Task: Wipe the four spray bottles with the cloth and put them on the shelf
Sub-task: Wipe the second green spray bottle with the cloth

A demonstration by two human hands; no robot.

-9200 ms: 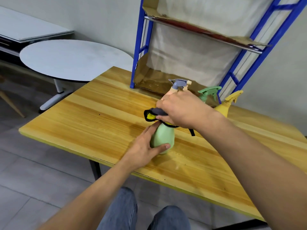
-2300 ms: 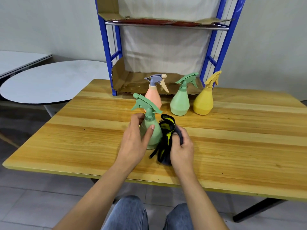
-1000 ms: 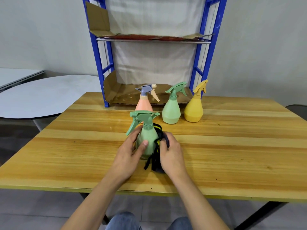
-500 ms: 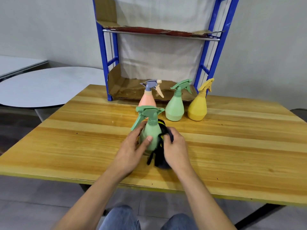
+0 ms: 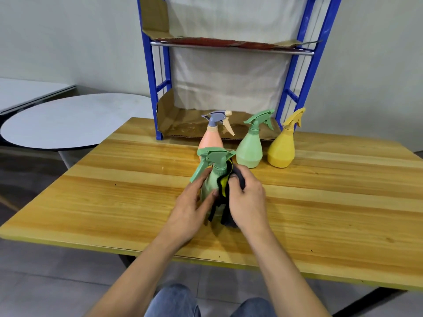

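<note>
A pale green spray bottle [image 5: 211,179] stands upright on the near middle of a wooden table [image 5: 114,202]. Its trigger head points left and towards the viewer. The left hand [image 5: 190,211] wraps its fingers round the left side of the rounded body and steadies it. The right hand [image 5: 248,202] grips a bunched dark cloth [image 5: 223,187] with yellow trim and presses it against the bottle's right side, from the neck down to near the base.

The bottle looks like thin, smooth plastic, so it is probably light and easy to tip. How full it is cannot be told. The wide lower body gives the surest hold. The narrow neck under the trigger is the other good place to lift it, and it would leave the body free for wiping. The cloth is soft and limp, with loose ends hanging down.

Farther back, three more bottles stand in a row: a peach bottle [image 5: 210,140] just behind the held one, a second green bottle [image 5: 249,149] to its right, then a yellow bottle [image 5: 282,149]. Behind them, at the far edge of the table, is a blue metal shelf [image 5: 152,88] with cardboard lining its levels. No bottle is on it yet. A round white table [image 5: 68,120] stands off to the left.
</note>
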